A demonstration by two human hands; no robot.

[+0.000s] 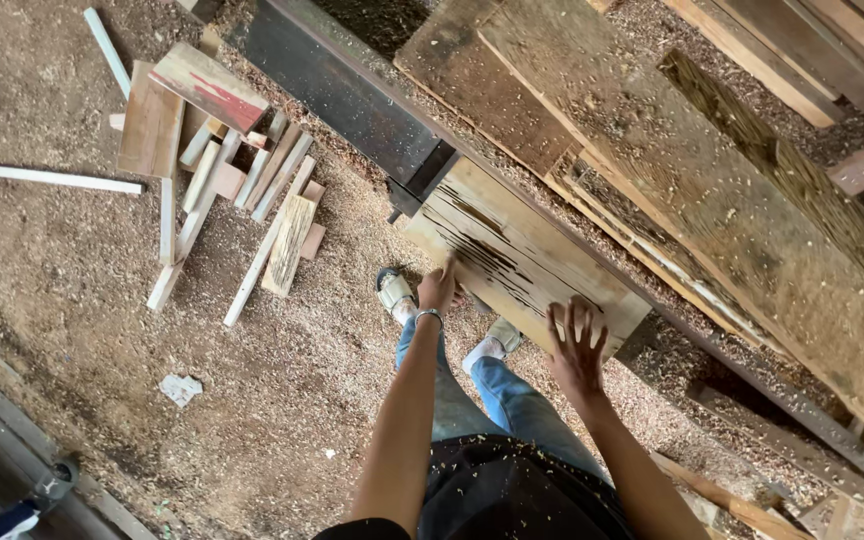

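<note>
A pale wooden board (522, 250) with dark streaks lies flat on a long machine table, right in front of me. My left hand (439, 290) grips its near edge with the fingers curled on the wood. Flat on the board's near right corner rests my right hand (576, 348), fingers spread. A bracelet circles my left wrist. My legs in blue jeans and sandals stand on the sawdust below.
A dark metal beam (352, 95) runs diagonally from the top left past the board. Rough planks (712, 170) covered in sawdust lie stacked beyond it. A heap of wood offcuts (232, 170) sits on the sawdust floor to the left.
</note>
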